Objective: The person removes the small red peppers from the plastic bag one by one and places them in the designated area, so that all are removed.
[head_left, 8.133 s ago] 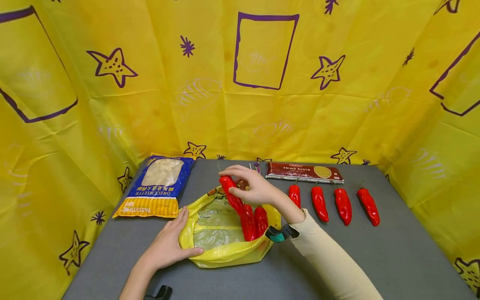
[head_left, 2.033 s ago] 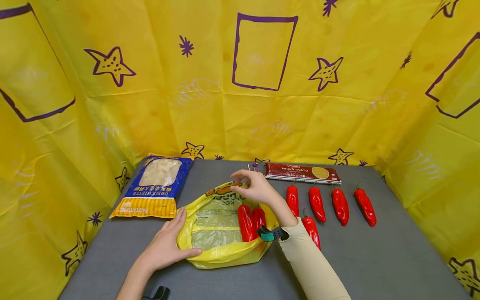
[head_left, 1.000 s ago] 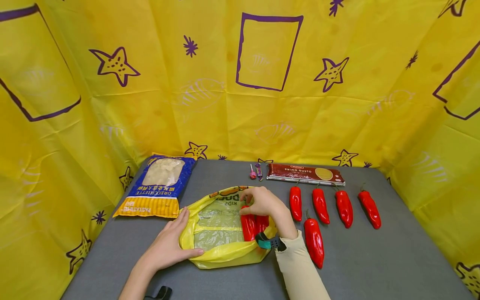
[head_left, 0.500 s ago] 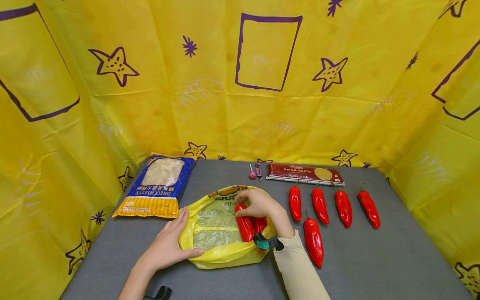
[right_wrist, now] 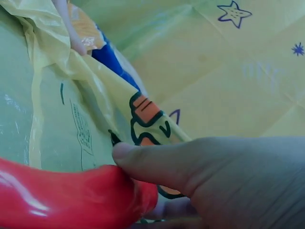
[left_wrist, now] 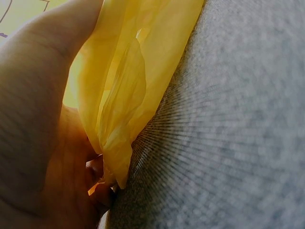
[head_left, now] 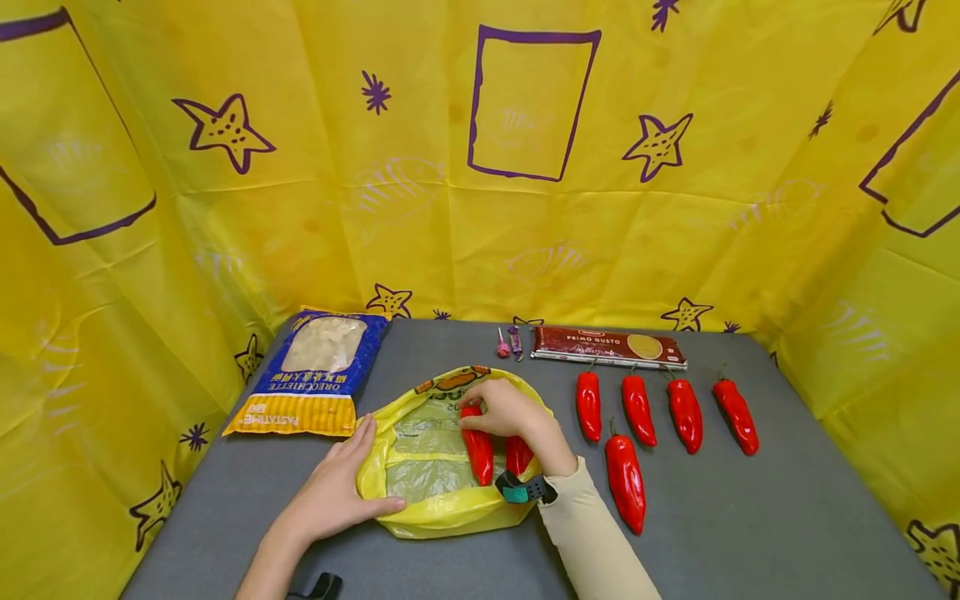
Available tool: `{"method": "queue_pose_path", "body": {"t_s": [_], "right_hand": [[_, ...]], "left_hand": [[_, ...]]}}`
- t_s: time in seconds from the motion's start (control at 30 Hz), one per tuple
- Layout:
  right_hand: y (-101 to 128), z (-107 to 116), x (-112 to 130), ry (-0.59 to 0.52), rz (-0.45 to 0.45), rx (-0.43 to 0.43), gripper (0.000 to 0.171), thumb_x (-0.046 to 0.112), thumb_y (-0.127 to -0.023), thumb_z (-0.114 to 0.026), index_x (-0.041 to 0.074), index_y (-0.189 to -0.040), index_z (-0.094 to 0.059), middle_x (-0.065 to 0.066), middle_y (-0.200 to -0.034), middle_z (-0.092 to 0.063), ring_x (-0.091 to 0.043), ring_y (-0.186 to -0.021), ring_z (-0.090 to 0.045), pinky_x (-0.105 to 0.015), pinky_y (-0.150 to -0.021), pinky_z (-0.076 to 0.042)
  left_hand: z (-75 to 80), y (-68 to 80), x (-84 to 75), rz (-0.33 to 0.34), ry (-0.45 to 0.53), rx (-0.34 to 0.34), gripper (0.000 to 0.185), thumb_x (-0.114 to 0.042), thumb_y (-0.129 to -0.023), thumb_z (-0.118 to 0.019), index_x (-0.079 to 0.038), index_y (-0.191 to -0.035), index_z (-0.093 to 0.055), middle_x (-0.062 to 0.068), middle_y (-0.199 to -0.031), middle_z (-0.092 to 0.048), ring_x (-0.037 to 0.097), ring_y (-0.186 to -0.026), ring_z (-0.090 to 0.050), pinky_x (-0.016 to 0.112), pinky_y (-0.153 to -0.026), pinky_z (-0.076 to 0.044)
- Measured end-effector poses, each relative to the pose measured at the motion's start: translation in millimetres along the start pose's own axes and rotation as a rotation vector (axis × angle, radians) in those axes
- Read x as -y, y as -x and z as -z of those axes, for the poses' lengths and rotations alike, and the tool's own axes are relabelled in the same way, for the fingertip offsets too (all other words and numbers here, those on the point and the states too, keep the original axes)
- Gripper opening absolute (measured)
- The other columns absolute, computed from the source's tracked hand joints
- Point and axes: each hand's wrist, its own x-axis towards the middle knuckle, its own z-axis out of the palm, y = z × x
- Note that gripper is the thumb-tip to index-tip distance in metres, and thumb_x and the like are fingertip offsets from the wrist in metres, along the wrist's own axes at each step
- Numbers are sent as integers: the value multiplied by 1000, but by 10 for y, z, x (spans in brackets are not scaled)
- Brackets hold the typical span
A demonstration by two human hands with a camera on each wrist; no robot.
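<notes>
A yellow plastic bag (head_left: pixel 442 523) stands with its mouth spread wide. My left hand (head_left: pixel 333 487) grips its left rim, thumb over the front edge; the left wrist view shows bunched yellow plastic (left_wrist: pixel 119 119) by the curled fingers. Inside the bag, my right hand (head_left: pixel 510 412) pinches the upper end of a glossy red pepper (head_left: pixel 480 460). In the right wrist view the thumb lies along this pepper's (right_wrist: pixel 62 198) stem end. A second red pepper (head_left: pixel 517 455) is in the bag, partly hidden under the right hand.
Four-sided grey table (head_left: pixel 712 533) bears a red pepper (head_left: pixel 625 483) beside the bag, several more peppers (head_left: pixel 638 410) in a row behind, a PRIMO GUSTO pack (head_left: pixel 585 342), a lollipop (head_left: pixel 503 344), a purple-wrapped sweet (head_left: pixel 516 342), an orecchiette bag (head_left: pixel 315 367) and a black object (head_left: pixel 326 586).
The pepper raised at the bag's mouth earlier is gone from there. Within the last second my right hand has drawn one pepper leftward, away from its neighbour. My left hand has stayed put.
</notes>
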Motion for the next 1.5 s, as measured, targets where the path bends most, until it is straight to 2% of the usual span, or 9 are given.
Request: {"method": "queue_pose_path", "body": {"t_s": [0.3,0.67,0.93,1.17,1.3,1.5], "right_hand": [[37,24,17,-33,-57,55,40,31,-89,-88,11,-122,-78,-2,-107,-76,-15,-87,-62,-28,-76,-55],[41,5,-31,-75,-66,64,39,33,-91,-86,14,-124,-77,2,-100,-73,-13,-83,-61,-28,-72,-54],[46,8,-17,-84,-22,14,38,24,-95,-82,9,-130,-75,-4,-114,-75,-15,-89,-63,-29,-79,-55],[61,8,-14,-92,-3,-41,42,23,-99,-77,5,-137,-70,-8,-125,-74,-18,-94,-66,-35,-91,-57],[65,13,-8,-112,-6,-68,43,23,-99,-77,5,-137,-67,-6,-119,-72,-17,-92,-63,-35,-87,-56],[87,46,25,-168,-19,-134,37,24,-96,-80,11,-128,-65,-5,-110,-69,-18,-88,-64,-32,-80,-57]], "left_hand": [[6,-10,2,-7,-3,-7,134,-76,-76,-80,-4,-170,-16,18,-177,-14,55,-152,-30,75,-115,-34],[11,-21,-2,-14,-8,-9,133,-76,-77,-80,-3,-169,-17,18,-177,-14,53,-151,-32,74,-115,-35],[10,-22,3,-8,-10,-2,134,-77,-77,-79,-5,-170,-16,17,-177,-14,53,-151,-33,74,-114,-35],[3,-15,12,-10,-13,-9,134,-77,-77,-79,-5,-170,-16,17,-177,-14,52,-151,-33,74,-114,-36],[-2,-7,15,-6,-6,0,134,-77,-77,-80,-6,-170,-15,17,-177,-13,54,-152,-31,75,-114,-35],[2,-8,12,2,2,10,134,-77,-77,-79,-6,-170,-14,17,-178,-12,54,-152,-30,75,-115,-34]]}}
